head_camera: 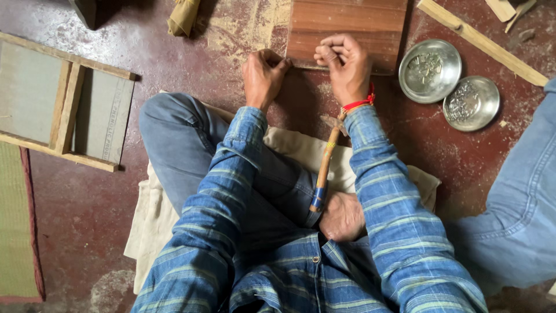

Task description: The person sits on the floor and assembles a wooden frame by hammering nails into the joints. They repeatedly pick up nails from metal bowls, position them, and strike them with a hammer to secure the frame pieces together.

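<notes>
The person sits cross-legged on a cream cloth mat (pixel 156 214) spread on the dark red floor (pixel 92 203), in blue jeans and a blue plaid shirt. A wooden-handled hammer with a blue-taped grip (pixel 323 171) rests across the lap, nearer the viewer than the reddish-brown wooden board (pixel 347 29), its head hidden under the right wrist, which wears a red thread band (pixel 359 104).

Both hands sit at the board's near edge. The left hand (pixel 263 75) is curled closed, its fingertips pinched at the board's near left corner. The right hand (pixel 344 64) is closed too, fingers folded down onto the near edge; whether it pinches anything small I cannot tell.

Right of the board stand two round steel bowls, one (pixel 430 71) just beside it, the other (pixel 471 103) touching the first, each holding small metal pieces. Beyond them lies a pale wooden strip (pixel 480 43). Far left of the board lies a wood-framed grey panel (pixel 63 104). Sawdust (pixel 243 29) covers the floor at the board's left side.
</notes>
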